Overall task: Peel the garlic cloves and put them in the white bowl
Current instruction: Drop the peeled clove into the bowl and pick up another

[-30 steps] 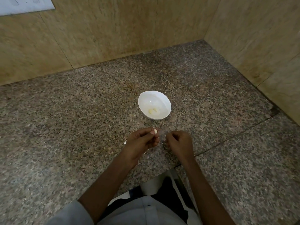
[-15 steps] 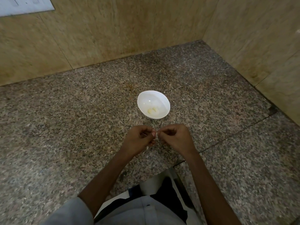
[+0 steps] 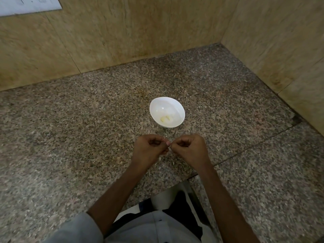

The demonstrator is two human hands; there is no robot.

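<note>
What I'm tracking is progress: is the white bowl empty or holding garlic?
Not empty: the white bowl stands upright on the granite counter, with two pale peeled cloves lying at its bottom.

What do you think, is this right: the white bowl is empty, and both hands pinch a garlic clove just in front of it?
Not empty: the head view shows two peeled cloves in the white bowl. The rest holds: left hand and right hand pinch a garlic clove just in front of it.
</note>
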